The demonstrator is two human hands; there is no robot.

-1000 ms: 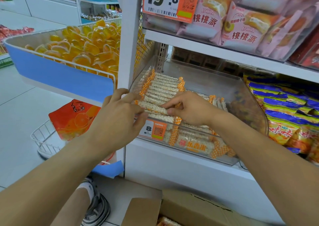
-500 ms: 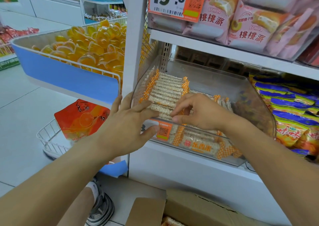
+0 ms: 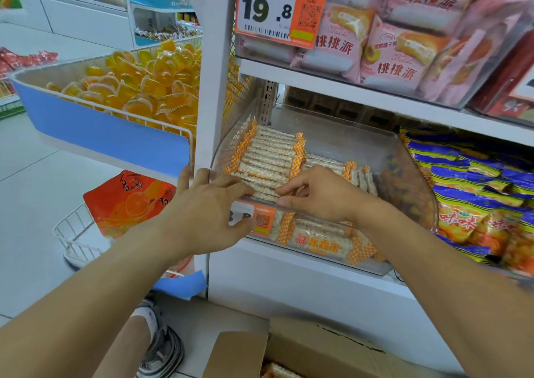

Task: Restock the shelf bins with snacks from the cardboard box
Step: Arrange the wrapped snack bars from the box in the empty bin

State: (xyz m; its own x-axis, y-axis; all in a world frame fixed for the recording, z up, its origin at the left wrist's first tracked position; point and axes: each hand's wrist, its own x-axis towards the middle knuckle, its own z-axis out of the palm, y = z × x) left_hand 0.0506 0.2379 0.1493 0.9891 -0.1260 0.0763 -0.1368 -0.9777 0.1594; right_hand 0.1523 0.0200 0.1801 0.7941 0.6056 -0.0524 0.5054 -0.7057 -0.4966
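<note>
Left hand (image 3: 202,210): fingers spread and fairly straight, laid over the front lip of the clear bin (image 3: 416,181), tips touching the nearest rice bars (image 3: 268,158). Released, not grasping.

Right hand (image 3: 320,195): fingers curled down onto the front-most bar of the row, thumb under at the bin's front edge. Reads as a pinch on that bar, squaring it against the stack.

Bars in the bin: one neat row on the left side, orange-checked ends lined up, running from the front lip toward the back. A looser, shorter lot lies just beside it to the right. The right and rear parts of the bin show bare plastic. More bars show through the front wall, beside the orange price tag (image 3: 261,218).

Cardboard box (image 3: 312,348) sits open on the floor below the shelf; one wrapped bar shows at its opening, so stock remains.

Progress, as a judgement: bin partly filled, perhaps under half. Left row looks done; right side and back not yet filled.

Against the picture half a second back: both hands sit in nearly the same spot on the front of the row. The left hand has flattened a little and slid rightward over the lip; the right thumb sits lower at the edge. Row count looks unchanged.
</note>
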